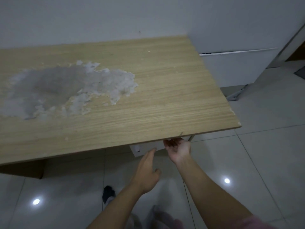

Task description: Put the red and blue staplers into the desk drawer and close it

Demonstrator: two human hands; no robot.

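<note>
**Staplers out of sight as both hands meet the drawer front**

Staplers, red or blue, are not seen anywhere: the desk top (148,90) carries only a patch of worn, peeling surface (69,90), so it is judged that they already lie in the drawer, though its inside is hidden. The drawer front (146,148) shows as a pale panel just under the desk's near edge, barely protruding. The right hand (178,150) is turned palm-up, its fingers curled under the desk edge at the top of the panel and partly hidden; whether anything is gripped cannot be told. The left hand (147,172) is held flat, fingers pressed together, its fingertips touching or nearly touching the panel.

Fingers could be pinched between panel and desk edge if the drawer is pushed home while the right hand is hooked there. An uneven push from one side might skew the drawer and jam it short of closed.
</note>
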